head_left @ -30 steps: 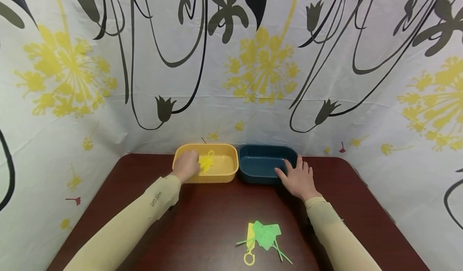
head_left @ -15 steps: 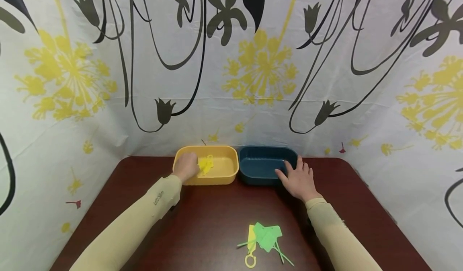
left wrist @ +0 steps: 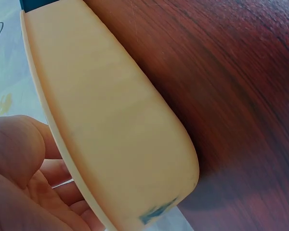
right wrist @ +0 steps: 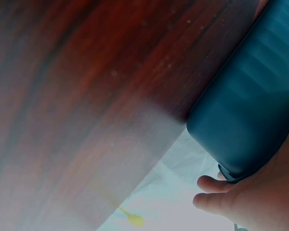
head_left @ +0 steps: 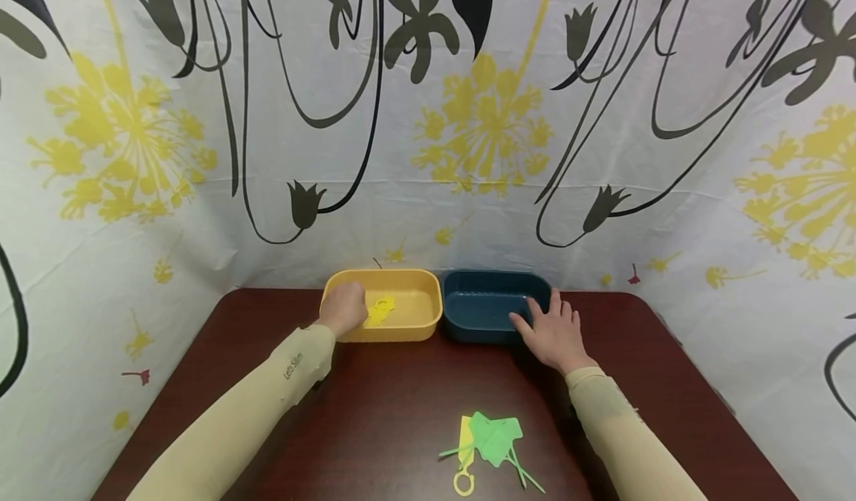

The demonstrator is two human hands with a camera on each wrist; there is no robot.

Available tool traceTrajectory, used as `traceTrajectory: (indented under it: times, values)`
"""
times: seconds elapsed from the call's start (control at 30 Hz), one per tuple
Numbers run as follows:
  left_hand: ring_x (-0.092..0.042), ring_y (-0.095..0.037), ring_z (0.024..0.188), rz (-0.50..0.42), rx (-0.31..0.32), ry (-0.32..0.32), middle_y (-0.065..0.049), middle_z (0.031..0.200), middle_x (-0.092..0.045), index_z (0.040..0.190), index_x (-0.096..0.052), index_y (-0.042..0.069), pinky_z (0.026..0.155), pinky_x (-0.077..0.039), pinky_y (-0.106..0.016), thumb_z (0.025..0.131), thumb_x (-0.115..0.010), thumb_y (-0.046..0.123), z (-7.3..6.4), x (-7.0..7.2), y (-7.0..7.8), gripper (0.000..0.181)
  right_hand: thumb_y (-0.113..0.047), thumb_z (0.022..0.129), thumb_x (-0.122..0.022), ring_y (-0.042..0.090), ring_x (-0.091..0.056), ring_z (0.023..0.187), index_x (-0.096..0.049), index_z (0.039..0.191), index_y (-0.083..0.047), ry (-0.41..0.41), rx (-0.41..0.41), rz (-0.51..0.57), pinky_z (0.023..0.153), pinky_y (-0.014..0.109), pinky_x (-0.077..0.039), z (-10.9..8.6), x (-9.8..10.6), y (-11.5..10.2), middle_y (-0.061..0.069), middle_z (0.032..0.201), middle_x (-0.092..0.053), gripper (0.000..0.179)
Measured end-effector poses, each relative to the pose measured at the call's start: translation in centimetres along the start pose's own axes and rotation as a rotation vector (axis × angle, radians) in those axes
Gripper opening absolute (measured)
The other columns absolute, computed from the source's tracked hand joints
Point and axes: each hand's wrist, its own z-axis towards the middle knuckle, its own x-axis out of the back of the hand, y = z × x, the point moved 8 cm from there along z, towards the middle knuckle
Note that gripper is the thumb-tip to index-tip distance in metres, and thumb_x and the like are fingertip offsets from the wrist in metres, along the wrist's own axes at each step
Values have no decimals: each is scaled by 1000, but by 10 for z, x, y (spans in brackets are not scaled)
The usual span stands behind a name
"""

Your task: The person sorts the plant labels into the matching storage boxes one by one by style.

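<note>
While your left hand [head_left: 344, 310], grip impossible to tell, reaches into the yellow bin [head_left: 408, 330] beside yellow pieces [head_left: 381, 310], your right hand [head_left: 552, 333] spreads wide at the blue bin [head_left: 476, 328], right of the yellow bin

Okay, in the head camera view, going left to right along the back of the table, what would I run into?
The person's left grip, a yellow rounded-rectangular plastic-looking bin, a dark-blue rounded-rectangular plastic-looking bin, the right grip. Each grip overlaps its bin's outer end.
</note>
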Motion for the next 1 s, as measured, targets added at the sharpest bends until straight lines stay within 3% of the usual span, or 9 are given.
traceTrajectory:
  times: [0.27, 0.47, 0.77, 1.0]
  values:
    - [-36, -16, 49, -50, 1, 12, -1, 55, -38, 62, -54, 10, 49, -33, -29, 92, -62, 4, -2, 6, 3, 32, -69, 100, -34, 61, -18, 138, -40, 154, -5, -3, -7, 12, 108, 75, -12, 0, -2, 2, 36, 159, -7, 84]
    - [-30, -15, 48, -49, -18, 62, 1, 53, -30, 57, -46, 12, 49, -30, -29, 94, -64, 10, -5, 17, 8, 42, -72, 98, -32, 61, -18, 137, -40, 154, -5, 0, -1, 21, 108, 75, -11, 1, -6, 5, 37, 159, -7, 87]
    - [-19, -15, 52, -6, -101, 158, 2, 56, -19, 54, -34, 15, 49, -23, -29, 93, -65, 10, -10, 35, 17, 50, -68, 100, -36, 62, -19, 137, -40, 153, -3, 1, 7, 24, 107, 76, -12, 1, -1, 0, 38, 158, -8, 84]
    - [-20, -15, 51, 11, -134, 186, 2, 55, -20, 54, -35, 16, 50, -23, -30, 94, -65, 11, -13, 37, 25, 50, -69, 100, -36, 63, -18, 137, -39, 153, -3, -1, 10, 34, 107, 75, -11, 2, -5, 5, 38, 158, -7, 84]
